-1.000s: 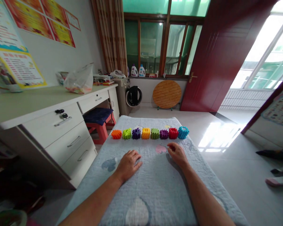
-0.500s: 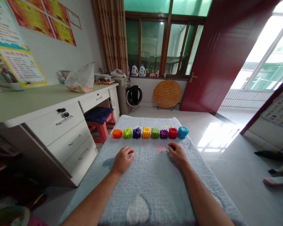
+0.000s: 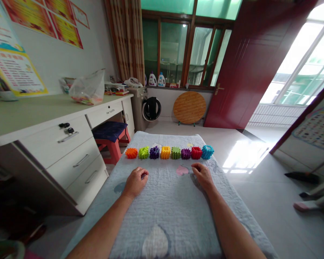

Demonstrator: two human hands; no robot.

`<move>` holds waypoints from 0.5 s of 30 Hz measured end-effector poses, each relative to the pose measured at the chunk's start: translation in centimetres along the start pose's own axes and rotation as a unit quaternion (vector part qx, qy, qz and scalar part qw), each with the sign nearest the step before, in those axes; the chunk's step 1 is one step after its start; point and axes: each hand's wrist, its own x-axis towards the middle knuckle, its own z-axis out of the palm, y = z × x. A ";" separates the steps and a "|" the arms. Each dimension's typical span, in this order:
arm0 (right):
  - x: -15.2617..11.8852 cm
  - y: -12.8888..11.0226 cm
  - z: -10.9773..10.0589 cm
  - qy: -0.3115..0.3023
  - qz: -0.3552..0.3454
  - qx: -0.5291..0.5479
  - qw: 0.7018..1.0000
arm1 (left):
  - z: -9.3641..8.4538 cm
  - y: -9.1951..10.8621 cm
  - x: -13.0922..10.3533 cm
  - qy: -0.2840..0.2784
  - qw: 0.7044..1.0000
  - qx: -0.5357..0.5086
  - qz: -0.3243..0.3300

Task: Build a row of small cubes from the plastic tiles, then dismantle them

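Observation:
Several small interlocking-style cubes stand in a row across the cloth-covered table (image 3: 164, 201): orange (image 3: 131, 153), lime (image 3: 144, 152), dark blue (image 3: 154, 152), yellow (image 3: 165, 152), green (image 3: 175, 153), purple (image 3: 186, 154), red (image 3: 196, 153) and light blue (image 3: 207, 152). My left hand (image 3: 136, 181) rests on the cloth, nearest the lime and dark blue cubes, its fingers curled in. Nearer the red cube lies my right hand (image 3: 203, 175), also loosely curled beside a pink heart print. Neither hand touches a cube, and nothing shows in either.
A white desk (image 3: 56, 111) with drawers stands on the left, bearing a plastic bag (image 3: 89, 90). Under it is a red stool (image 3: 112, 140). Behind the table are a washing machine (image 3: 137, 108), a round wooden board (image 3: 189, 107) and a red door (image 3: 243, 72).
My left hand has shifted slightly left and away from my right hand, which stays in nearly the same place. The view has turned a little. The cubes keep their row.

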 end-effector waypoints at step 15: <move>0.2 -0.1 -0.4 -0.010 0.002 0.015 1.000 | 0.1 0.4 0.0 0.000 0.999 0.040 0.000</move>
